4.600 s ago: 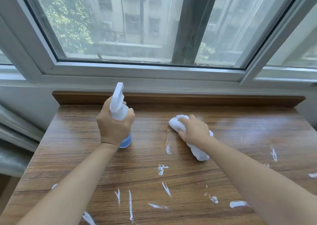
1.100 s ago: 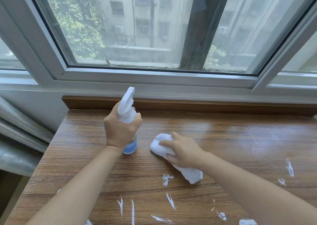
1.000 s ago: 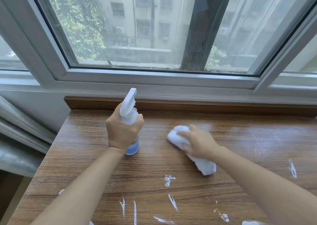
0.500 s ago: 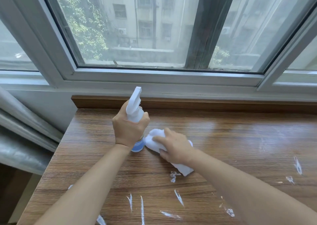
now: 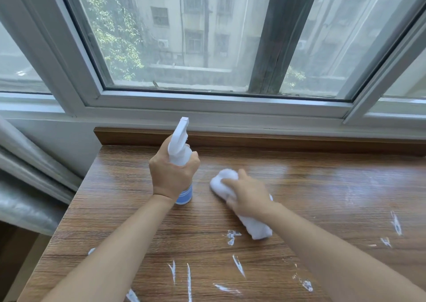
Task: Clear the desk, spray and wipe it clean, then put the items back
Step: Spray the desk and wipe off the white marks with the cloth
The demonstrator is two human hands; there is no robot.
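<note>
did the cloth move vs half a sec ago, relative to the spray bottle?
Yes. The white cloth under the right hand has slid right, away from the spray bottle: it touched the bottle's base then, and bare desk shows between them now.

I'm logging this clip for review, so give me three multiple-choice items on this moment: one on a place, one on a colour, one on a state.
1. Where is the white cloth?
A. On the desk, under the right hand
B. On the window sill
C. Draped over the bottle

2. What colour is the band at the base of the spray bottle?
A. Red
B. Blue
C. Green

3. What state is the near part of the desk in?
A. Covered with books
B. Under a tablecloth
C. Streaked with white marks

Answers:
1 A: the right hand presses the cloth flat on the wood.
2 B: a blue band shows below the left hand, which grips the upright bottle.
3 C: white marks lie scattered across the wood nearest the camera.
</note>
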